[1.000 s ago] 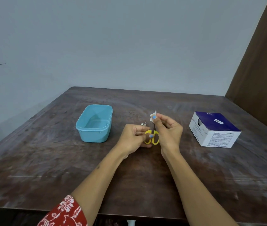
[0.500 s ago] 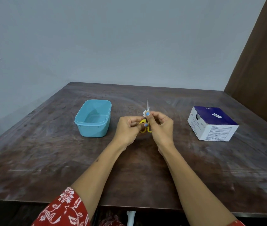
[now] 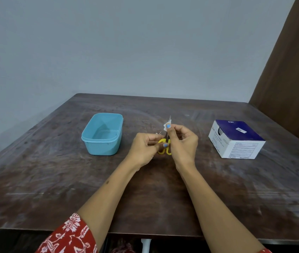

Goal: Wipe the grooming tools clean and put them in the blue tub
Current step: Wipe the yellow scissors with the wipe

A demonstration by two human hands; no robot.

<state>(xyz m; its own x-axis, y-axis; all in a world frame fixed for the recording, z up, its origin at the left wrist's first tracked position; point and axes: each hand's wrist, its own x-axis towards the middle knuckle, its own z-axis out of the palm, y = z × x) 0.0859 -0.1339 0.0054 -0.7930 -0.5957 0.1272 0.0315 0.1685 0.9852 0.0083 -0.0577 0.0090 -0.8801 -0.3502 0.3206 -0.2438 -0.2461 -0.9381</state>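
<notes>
— Left hand [image 3: 145,148], what was it doing?
— Its fingers were curled round the yellow handles of the small scissors [image 3: 165,147], gripping them above the middle of the table [image 3: 53,179], with the blades pointing up and away.

— And the right hand [image 3: 183,143]?
— It pinched a small white wipe [image 3: 167,125] between thumb and fingertips, folded round the blades near their upper part; only the tip of the blades stuck out above the wipe.

— Where was the blue tub [image 3: 103,134]?
— On the table, to the left of the hands and apart from them, standing upright with its opening up. I could see nothing in it.

— Anything else on the table?
— A white and dark blue box [image 3: 236,139] stood to the right of the hands, well apart. Something small and pale showed just behind the left hand's fingers; I could not tell what it was.

— And at the near edge?
— A red sleeve with a white flower print [image 3: 70,234] covered the left arm.
</notes>
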